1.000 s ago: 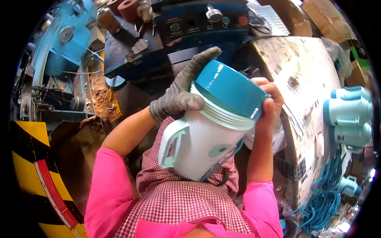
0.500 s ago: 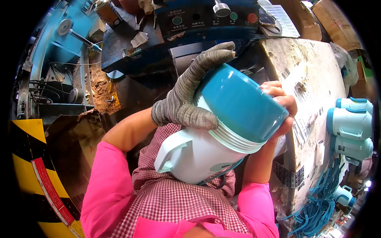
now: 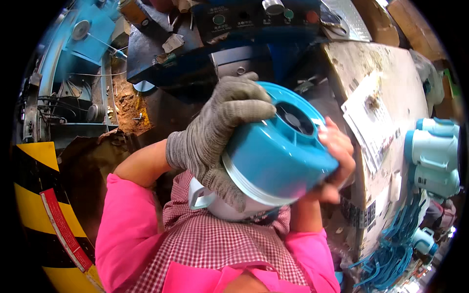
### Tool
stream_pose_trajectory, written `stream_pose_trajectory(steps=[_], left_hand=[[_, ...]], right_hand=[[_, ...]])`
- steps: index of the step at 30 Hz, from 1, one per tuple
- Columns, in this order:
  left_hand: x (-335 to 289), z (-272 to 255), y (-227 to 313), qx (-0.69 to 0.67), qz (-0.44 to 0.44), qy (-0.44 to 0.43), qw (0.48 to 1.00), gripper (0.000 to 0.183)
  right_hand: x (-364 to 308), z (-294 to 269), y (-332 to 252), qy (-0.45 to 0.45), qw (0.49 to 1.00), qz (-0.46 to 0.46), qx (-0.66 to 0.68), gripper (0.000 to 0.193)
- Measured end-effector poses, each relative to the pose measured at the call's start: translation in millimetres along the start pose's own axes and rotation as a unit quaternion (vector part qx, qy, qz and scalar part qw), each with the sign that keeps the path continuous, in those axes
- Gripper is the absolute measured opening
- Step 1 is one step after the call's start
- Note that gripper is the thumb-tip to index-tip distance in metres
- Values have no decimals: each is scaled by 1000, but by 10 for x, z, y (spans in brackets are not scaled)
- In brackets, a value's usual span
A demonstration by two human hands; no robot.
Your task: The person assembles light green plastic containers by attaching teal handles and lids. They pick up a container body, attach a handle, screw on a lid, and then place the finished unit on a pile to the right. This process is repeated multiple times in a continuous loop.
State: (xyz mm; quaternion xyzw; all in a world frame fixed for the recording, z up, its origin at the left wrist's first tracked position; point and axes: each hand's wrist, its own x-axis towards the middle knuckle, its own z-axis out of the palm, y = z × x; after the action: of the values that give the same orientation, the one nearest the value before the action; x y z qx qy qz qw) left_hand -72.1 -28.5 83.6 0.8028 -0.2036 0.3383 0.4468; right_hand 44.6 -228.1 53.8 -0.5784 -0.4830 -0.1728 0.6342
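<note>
A white insulated jug point(image 3: 234, 209) with a side handle point(image 3: 198, 196) is held against my checked apron, its wide teal end point(image 3: 273, 151) tilted up and away from me. That end has a dark round recess point(image 3: 294, 118) in its middle. Pale ridged rings show where teal meets white. My left hand point(image 3: 215, 129), in a grey knitted glove, wraps the left side of the teal part, with the thumb lower down by the rings. Bare and slightly blurred, my right hand point(image 3: 338, 156) grips the teal part's right side.
On the right stands a worn worktable point(image 3: 408, 88) with papers point(image 3: 369, 122), more jugs point(image 3: 432, 151) and a tangle of teal straps point(image 3: 391, 256). Ahead is a dark control panel point(image 3: 254, 31) with buttons. Blue machinery point(image 3: 93, 44) and a yellow-black striped surface point(image 3: 36, 168) lie left.
The jug has turned so its teal end faces up more, bringing the recess into view. My left hand has shifted from spread fingers to wrapping the teal part; my right hand has moved slightly lower.
</note>
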Motion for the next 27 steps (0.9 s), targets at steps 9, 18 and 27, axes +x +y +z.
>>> stream_pose_trajectory(steps=[9,18,27], left_hand=[[-237,57,-174,85,-184,47,978,91],[-227,267,-37,36,-321,50,945,86],[-205,285,-220,294,-121,-4,948,74]], right_hand=[[5,442,106,7,982,190,-16,25],[-16,559,188,-8,989,129,-69,38],[-159,628,626,49,981,188,-18,32]])
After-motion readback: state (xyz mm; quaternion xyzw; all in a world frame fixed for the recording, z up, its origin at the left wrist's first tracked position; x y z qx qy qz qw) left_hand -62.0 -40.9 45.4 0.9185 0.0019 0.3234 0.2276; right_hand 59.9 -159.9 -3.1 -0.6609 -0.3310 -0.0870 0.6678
